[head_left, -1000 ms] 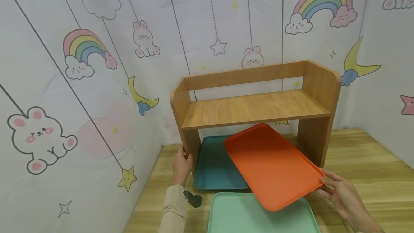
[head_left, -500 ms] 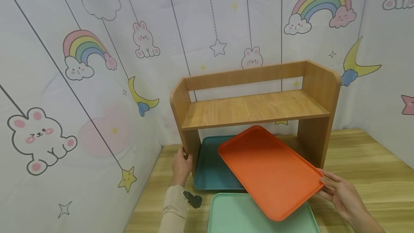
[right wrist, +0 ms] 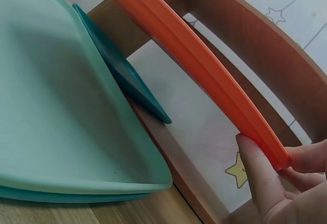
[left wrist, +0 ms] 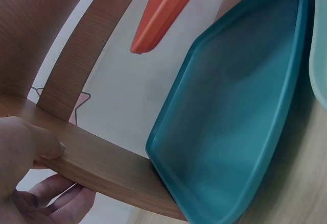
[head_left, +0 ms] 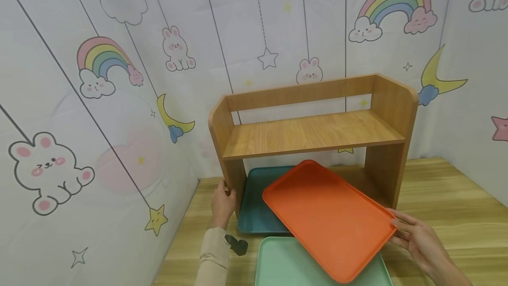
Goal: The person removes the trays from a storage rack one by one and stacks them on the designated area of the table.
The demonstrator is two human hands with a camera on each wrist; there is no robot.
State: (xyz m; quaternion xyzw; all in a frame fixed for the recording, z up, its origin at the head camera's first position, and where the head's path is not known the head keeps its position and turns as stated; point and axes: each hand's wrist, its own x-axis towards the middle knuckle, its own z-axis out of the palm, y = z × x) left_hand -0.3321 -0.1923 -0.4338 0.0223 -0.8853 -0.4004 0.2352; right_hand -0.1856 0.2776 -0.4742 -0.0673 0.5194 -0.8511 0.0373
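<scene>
My right hand [head_left: 416, 238] pinches the right corner of an orange tray [head_left: 329, 220]; in the right wrist view the thumb and fingers clasp its rim [right wrist: 219, 86]. The orange tray hangs tilted above a teal tray [head_left: 262, 206] and a mint green tray [head_left: 285, 261], partly covering both. The teal tray lies inside the lower bay of a wooden shelf [head_left: 313, 133], at its left. My left hand [head_left: 223, 204] grips the front edge of the shelf's left side panel, thumb on one face and fingers on the other in the left wrist view [left wrist: 46, 178].
Beneath the mint green tray, another teal edge [right wrist: 76, 196] shows in the right wrist view. The shelf stands on a wood-grain table [head_left: 448, 197] against a patterned wall cloth [head_left: 258, 21]. A dark green shape [head_left: 237, 245] is seen beside the left sleeve [head_left: 214, 250].
The orange tray has come down and toward me, its far corner shifting left and out from under the shelf board. My left hand has kept its place on the side panel.
</scene>
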